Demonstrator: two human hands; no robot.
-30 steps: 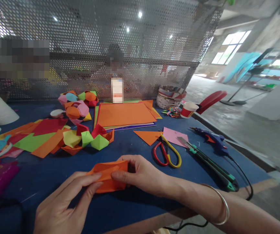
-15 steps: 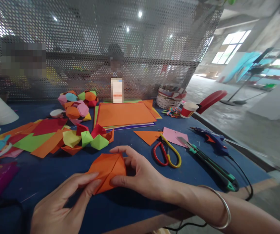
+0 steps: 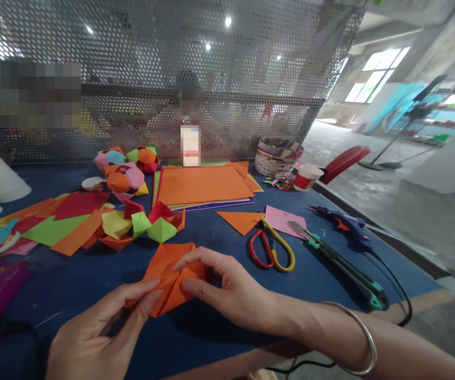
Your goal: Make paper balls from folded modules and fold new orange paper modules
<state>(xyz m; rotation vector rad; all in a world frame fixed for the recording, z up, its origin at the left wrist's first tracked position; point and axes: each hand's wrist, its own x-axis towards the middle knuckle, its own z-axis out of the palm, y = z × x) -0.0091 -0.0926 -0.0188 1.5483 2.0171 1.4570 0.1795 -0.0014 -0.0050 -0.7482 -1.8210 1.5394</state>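
A folded piece of orange paper (image 3: pixel 172 264) is held just above the blue table, near its front edge. My left hand (image 3: pixel 104 322) pinches its lower left corner between thumb and fingers. With thumb and index finger, my right hand (image 3: pixel 227 285) grips the right part, the index fingertip lying on a fold near the middle. Just beyond the paper lie folded paper pieces (image 3: pixel 162 230) in green, red, yellow and orange. Scissors (image 3: pixel 272 245) with one red and one yellow handle rest right of my right hand.
A green-black utility knife (image 3: pixel 346 269), a blue glue gun (image 3: pixel 341 224) with its cable and a paper cup (image 3: pixel 307 178) stand or lie at the right. Stacked orange paper sheets (image 3: pixel 203 184) are at the back, before a perforated metal screen (image 3: pixel 251 63). People appear behind it.
My right index finger has moved from the paper's far edge onto its middle. The paper's far flap now spreads more openly, with its corner showing. My left hand keeps nearly the same place.
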